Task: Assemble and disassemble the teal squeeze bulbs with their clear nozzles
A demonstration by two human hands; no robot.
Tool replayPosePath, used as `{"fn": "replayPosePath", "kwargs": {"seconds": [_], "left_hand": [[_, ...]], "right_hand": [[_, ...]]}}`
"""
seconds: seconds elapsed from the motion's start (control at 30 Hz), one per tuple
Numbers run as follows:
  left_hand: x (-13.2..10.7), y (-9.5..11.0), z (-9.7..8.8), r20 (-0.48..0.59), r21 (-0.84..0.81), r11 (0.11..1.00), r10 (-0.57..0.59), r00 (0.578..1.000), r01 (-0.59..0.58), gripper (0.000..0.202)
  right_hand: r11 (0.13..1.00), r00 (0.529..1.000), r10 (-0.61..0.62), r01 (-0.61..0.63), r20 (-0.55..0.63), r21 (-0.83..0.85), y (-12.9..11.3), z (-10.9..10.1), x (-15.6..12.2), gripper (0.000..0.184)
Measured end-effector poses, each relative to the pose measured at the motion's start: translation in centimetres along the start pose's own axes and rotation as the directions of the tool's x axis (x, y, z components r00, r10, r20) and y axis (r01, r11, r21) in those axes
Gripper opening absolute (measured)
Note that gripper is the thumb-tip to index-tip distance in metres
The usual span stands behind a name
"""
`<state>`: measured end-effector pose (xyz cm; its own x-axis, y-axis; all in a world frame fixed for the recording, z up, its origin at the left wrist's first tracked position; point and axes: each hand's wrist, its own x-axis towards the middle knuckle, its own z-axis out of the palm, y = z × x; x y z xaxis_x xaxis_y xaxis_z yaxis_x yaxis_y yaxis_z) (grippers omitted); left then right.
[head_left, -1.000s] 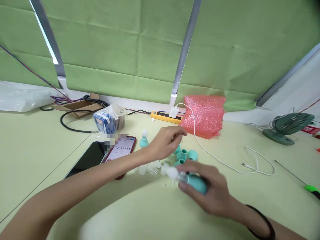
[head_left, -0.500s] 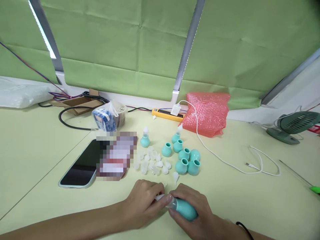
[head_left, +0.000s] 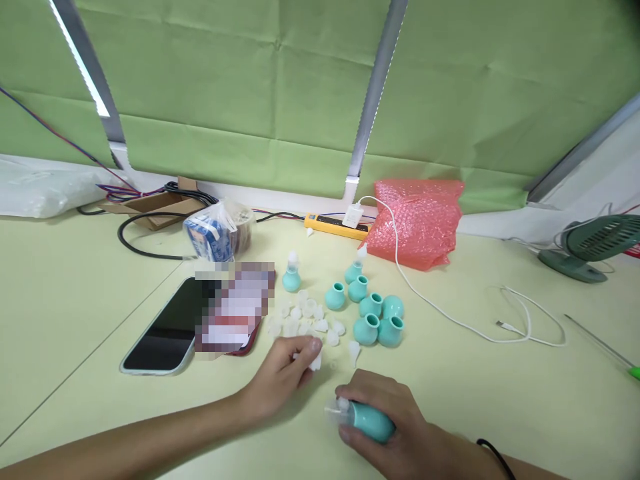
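Note:
My right hand is wrapped around a turquoise squeeze bulb lying on its side. A clear plastic collar sticks out of the bulb's neck toward the left. My left hand is closed, pinching a translucent white tip between thumb and fingers; part of it is hidden. Just beyond that hand lies a pile of small translucent white parts. One loose pointed white tip and a tiny clear ring lie between the hands. Several turquoise bulbs stand beyond my right hand.
Two turquoise bulbs, one of them a bulb with a white top, stand farther back. Two phones lie at left. Behind are a yellow power strip, red bubble wrap and a bagged blue package. A white cable, screwdriver and fan are right.
My left hand has moved up and left, away from the bulb, with the white tip. The clear collar's end now shows uncovered. My right hand stays in place around the bulb.

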<state>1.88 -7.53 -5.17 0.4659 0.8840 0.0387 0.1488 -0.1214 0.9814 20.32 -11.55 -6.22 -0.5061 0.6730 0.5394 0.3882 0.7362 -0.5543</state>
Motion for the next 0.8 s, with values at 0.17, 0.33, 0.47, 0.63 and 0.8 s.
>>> {"fn": "replayPosePath", "kwargs": {"seconds": [0.17, 0.33, 0.47, 0.63, 0.8], "left_hand": [[1.2, -0.2, -1.8, -0.125, 0.526, 0.8, 0.409, 0.904, -0.289, 0.011], [2.0, -1.0, -2.5, 0.043, 0.863, 0.372, 0.619, 0.784, -0.341, 0.019], [2.0, -0.8, -2.3, 0.083, 0.954, 0.173, 0.635, 0.768, -0.246, 0.027], [1.8, -0.3, -2.2, 0.063, 0.975, 0.134, 0.59, 0.805, -0.175, 0.023], [1.6, -0.5, -1.8, 0.118, 0.977, 0.092, 0.518, 0.847, -0.192, 0.023]], "right_hand": [[1.0, 0.996, 0.004, -0.004, 0.085, 0.011, -0.3, -0.3, 0.5, 0.028], [1.0, 0.988, -0.009, 0.01, 0.154, -0.005, -0.6, -0.5, 0.9, 0.019], [0.999, 0.987, -0.019, 0.025, 0.158, -0.035, -0.6, -0.6, 0.9, 0.014], [0.999, 0.989, -0.009, 0.014, 0.149, -0.031, -0.6, -0.6, 0.7, 0.015], [0.999, 0.989, -0.029, 0.033, 0.145, -0.027, -0.5, -0.5, 0.7, 0.015]]}}
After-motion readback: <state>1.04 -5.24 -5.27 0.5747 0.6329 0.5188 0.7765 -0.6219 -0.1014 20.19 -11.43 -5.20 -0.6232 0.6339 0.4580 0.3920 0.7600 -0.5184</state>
